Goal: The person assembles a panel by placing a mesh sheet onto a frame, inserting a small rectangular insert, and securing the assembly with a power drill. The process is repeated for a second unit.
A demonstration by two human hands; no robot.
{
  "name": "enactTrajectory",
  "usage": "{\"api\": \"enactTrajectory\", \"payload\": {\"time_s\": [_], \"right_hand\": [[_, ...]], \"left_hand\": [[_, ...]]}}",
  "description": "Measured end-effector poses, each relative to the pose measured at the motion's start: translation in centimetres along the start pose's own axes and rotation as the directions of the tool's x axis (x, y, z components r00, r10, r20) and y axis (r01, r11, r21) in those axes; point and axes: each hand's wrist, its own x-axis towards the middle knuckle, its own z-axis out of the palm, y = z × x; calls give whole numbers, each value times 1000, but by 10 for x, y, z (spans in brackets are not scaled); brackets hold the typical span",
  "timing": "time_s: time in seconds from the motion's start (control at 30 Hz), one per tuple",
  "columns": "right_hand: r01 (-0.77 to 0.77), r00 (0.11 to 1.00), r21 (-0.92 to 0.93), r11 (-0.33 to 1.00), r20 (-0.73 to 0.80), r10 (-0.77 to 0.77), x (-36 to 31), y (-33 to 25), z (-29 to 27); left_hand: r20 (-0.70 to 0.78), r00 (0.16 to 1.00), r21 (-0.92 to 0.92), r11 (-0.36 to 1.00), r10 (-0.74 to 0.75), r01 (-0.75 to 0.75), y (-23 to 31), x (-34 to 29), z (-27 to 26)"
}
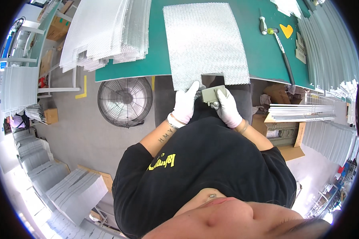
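A silver mesh sheet (203,36) lies on the green table top (155,63), its near edge with a square notch reaching over the table's front edge. My gloved left hand (186,104) pinches that near edge just left of the notch, thumb on top and some fingers hidden beneath. Closed around a small beige-grey plastic piece (210,95) is my gloved right hand (228,108). The piece is boxy, with short prongs along its lower side, and sits just in front of the notch.
Stacked mesh sheets (103,32) overhang the table at the left. A screwdriver (263,26), a hammer (282,51) and a yellow heart-shaped piece (286,31) lie at the right, beside a row of upright panels (327,44). A round floor fan (125,101) stands left of me.
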Motion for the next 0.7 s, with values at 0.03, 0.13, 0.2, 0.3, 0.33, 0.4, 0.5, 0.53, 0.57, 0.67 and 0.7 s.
{"api": "enactTrajectory", "payload": {"time_s": [0.03,0.13,0.2,0.3,0.33,0.4,0.5,0.53,0.57,0.67,0.7], "right_hand": [[25,1000,-3,1000,1,-25,2,0,1],[28,999,-9,1000,-20,-28,-1,1,3],[78,996,-1,997,-35,-78,0,-2,5],[123,988,-103,987,-85,-131,4,-5,11],[136,982,-153,979,-106,-153,7,-7,14],[169,974,-172,970,-120,-191,8,-10,20],[169,964,-221,960,-165,-207,10,-8,22],[162,971,-228,960,-138,-196,10,-10,23],[154,976,-235,960,-112,-184,11,-15,25],[69,998,-370,926,25,-65,14,-23,17],[36,997,-434,900,74,-4,14,-25,14]], "left_hand": [[-14,1000,-18,1000,-3,3,0,0,2],[-50,999,-52,999,-5,2,-1,-3,7],[-65,998,-45,999,4,-7,-1,-3,9],[-48,999,-105,994,-15,10,-12,4,1],[-46,999,-92,996,-11,7,-10,5,2],[-41,999,-67,998,-3,1,-7,2,4],[-35,999,106,994,-4,7,-5,-1,2],[-11,1000,132,991,-23,24,-4,-1,0],[14,999,158,987,-43,40,-3,-1,-1],[165,981,119,989,-102,83,-9,3,-4],[229,966,86,991,-117,99,-12,4,-4]]}}
